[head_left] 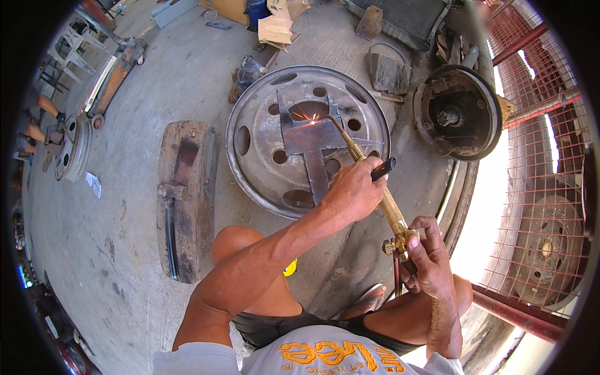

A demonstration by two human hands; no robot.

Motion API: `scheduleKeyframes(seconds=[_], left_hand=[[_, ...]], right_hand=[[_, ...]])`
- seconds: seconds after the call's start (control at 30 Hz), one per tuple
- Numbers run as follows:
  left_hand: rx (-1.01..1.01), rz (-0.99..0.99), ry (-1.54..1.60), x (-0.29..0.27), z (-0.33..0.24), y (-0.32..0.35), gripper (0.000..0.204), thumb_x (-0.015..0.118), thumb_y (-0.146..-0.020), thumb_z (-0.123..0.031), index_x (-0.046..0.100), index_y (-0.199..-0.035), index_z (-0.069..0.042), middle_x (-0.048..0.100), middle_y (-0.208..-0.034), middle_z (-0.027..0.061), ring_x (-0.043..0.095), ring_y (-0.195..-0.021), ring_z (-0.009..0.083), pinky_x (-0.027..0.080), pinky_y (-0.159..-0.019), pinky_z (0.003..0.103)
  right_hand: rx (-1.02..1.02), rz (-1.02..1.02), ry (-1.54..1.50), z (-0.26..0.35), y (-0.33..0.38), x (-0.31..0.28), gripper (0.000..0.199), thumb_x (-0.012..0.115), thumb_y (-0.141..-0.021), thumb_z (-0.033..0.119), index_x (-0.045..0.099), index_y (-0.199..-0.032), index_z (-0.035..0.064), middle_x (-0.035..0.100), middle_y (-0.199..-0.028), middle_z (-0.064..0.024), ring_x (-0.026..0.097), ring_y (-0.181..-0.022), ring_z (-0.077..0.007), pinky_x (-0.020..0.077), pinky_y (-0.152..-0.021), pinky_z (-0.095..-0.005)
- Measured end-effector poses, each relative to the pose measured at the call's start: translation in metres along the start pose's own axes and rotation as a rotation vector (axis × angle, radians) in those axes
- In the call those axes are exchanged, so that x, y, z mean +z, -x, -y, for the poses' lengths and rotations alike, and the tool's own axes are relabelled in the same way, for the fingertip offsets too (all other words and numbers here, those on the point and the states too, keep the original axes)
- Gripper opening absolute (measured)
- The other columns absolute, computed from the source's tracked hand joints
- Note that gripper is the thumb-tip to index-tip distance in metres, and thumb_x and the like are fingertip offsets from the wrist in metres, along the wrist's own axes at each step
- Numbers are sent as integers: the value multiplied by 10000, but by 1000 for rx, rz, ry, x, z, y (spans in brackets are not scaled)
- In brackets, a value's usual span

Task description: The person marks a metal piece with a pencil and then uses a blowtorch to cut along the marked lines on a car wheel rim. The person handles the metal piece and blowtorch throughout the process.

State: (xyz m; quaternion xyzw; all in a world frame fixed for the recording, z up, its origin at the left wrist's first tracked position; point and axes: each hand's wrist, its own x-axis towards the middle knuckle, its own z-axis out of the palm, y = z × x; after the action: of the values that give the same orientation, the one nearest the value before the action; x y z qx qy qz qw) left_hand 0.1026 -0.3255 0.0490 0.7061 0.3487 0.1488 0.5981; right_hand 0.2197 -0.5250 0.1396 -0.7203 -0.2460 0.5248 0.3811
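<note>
A brass gas torch [392,212] slants across the middle, its thin tip reaching up and left. My left hand [355,192] is closed round its front tube, and a short black cylinder [384,169] sticks out past those fingers. At the valve end, my right hand [431,259] grips the torch body beside a brass knob. The tip meets a cut, dark steel plate [307,139] with pointed arms, where a small glow throws orange sparks [310,119]. That plate lies on a grey steel wheel rim [240,172] with round and oval holes, flat on the floor.
Left of the rim lies a rusty block [187,215] with a black bar. A brake drum assembly [456,112] stands at the right, by a red mesh fence [531,156]. Cardboard [275,30] and a radiator-like panel [400,19] sit behind. Another rim [74,147] is far left.
</note>
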Motion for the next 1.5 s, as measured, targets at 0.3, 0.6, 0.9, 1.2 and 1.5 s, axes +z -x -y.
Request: scheduleKeyframes(seconds=[0.3,0.6,0.9,1.2,1.5], left_hand=[[51,-19,-22,-1,2,1,331,600,-1113,-260,664,-1170,60,727,-771,124,767,-652,237,613,-703,399],[51,-32,-8,-2,0,4,380,608,-1110,-264,655,-1258,82,742,-841,155,770,-664,236,629,-723,388],[-10,-4,22,-5,-1,3,370,611,-1105,-257,648,-1276,69,745,-845,148,795,-705,259,623,-683,406],[0,-5,4,-5,-1,3,355,606,-1107,-260,646,-1253,61,752,-857,158,801,-712,277,613,-695,418],[-13,-9,11,-2,-2,3,347,600,-1109,-269,643,-1235,51,747,-858,148,792,-696,257,605,-695,411]], right_hand=[[2,12,2,0,0,0,400,553,-1138,488,477,-1349,157,690,-946,-101,586,-533,-105,425,-433,-238],[2,9,23,3,0,2,412,541,-1140,494,480,-1352,146,687,-937,-101,583,-532,-105,427,-434,-241],[-1,17,8,1,-1,2,409,551,-1139,488,479,-1352,147,686,-944,-105,584,-531,-106,430,-436,-240],[15,-10,-68,2,-2,6,439,711,-1084,357,387,-1305,159,688,-965,-141,556,-489,-93,417,-387,-226],[-8,-10,-63,-1,-3,4,472,730,-1072,366,358,-1278,161,679,-943,-145,551,-495,-87,410,-383,-231]])
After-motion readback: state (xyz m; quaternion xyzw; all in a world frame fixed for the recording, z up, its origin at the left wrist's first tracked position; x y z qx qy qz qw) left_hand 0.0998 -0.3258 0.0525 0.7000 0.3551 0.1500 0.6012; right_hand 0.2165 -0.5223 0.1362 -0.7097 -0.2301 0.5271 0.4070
